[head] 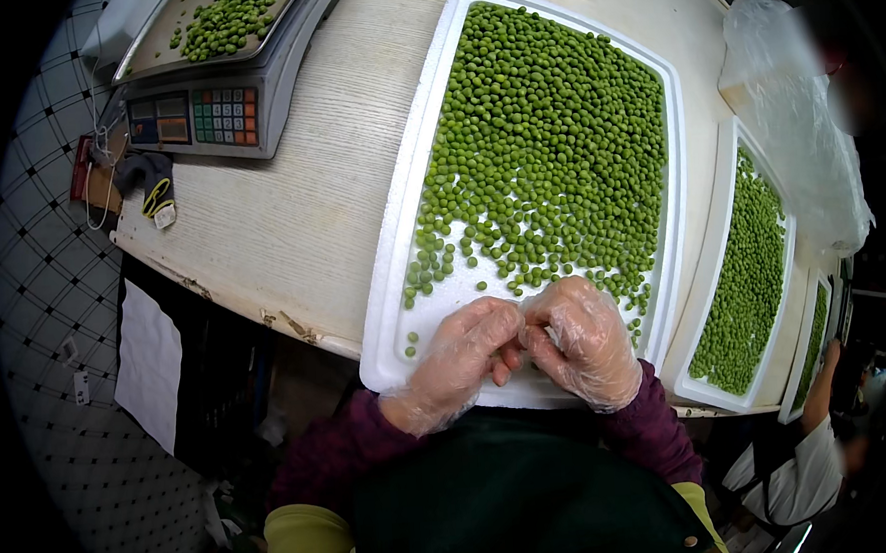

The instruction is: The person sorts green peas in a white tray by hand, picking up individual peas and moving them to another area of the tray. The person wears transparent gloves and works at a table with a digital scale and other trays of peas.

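A white foam tray [394,226] lies before me, its far part thickly covered with green peas [555,113]. Toward the near end the peas thin out and the white bottom shows. Above that end, my left hand [466,354] and my right hand [585,344] meet at the fingertips, both in clear plastic gloves. The fingers of both are curled inward. Whatever may be between the fingertips is hidden. A few loose peas [412,338] lie left of my left hand, and others lie close beyond my right knuckles.
At the back left stands a digital scale [209,120] with green beans or peas [227,21] on its pan. A dark glove [149,183] hangs at the table edge. Right are a second pea tray [740,276], a third tray [808,351], a plastic bag [788,123] and a co-worker's arm [821,388].
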Action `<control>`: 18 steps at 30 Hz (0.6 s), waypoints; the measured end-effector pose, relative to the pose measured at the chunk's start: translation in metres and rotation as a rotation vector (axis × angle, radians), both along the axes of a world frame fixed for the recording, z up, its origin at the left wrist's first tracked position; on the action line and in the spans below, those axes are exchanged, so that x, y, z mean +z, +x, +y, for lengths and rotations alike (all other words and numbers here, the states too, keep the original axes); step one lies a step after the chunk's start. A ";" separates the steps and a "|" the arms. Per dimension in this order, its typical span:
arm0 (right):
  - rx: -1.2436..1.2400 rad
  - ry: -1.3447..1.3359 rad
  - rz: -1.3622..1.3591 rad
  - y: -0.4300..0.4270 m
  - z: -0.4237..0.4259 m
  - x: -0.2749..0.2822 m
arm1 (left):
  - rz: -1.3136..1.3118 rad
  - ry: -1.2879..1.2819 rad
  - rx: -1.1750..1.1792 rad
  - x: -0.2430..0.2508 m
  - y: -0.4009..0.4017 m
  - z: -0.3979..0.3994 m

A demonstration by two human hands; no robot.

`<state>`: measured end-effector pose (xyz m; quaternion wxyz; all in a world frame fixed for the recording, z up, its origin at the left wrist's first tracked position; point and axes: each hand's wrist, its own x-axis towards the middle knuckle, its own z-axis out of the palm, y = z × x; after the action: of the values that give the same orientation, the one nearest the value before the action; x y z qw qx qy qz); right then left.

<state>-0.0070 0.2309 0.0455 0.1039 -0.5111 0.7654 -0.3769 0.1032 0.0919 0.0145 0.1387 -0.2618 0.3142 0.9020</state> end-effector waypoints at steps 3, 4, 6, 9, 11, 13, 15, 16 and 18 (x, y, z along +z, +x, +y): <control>-0.057 0.071 0.134 0.012 -0.001 -0.002 | 0.054 -0.025 -0.031 -0.008 0.003 0.001; -0.083 0.071 0.169 0.015 -0.002 -0.003 | 0.032 -0.062 -0.039 -0.007 0.002 0.002; -0.106 0.077 0.173 0.017 -0.001 -0.003 | 0.001 -0.110 -0.044 -0.006 0.002 0.002; -0.129 0.076 0.138 0.020 0.000 -0.004 | -0.023 -0.150 -0.045 -0.003 0.001 0.002; -0.142 0.086 0.038 0.020 0.001 -0.003 | -0.036 -0.191 -0.057 0.002 0.002 0.001; -0.154 0.108 -0.124 0.018 0.002 0.001 | -0.037 -0.180 -0.079 0.000 0.003 0.000; -0.128 0.113 -0.225 0.014 0.006 0.004 | -0.035 -0.172 -0.092 0.001 0.004 0.000; -0.116 0.116 -0.276 0.013 0.008 0.004 | -0.032 -0.168 -0.095 0.003 0.004 0.000; -0.087 0.098 -0.287 0.012 0.012 0.004 | -0.047 -0.151 -0.100 0.005 0.004 -0.001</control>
<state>0.0054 0.2429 0.0498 0.2205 -0.4127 0.7816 -0.4126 0.1074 0.0911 0.0196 0.1706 -0.2765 0.3904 0.8614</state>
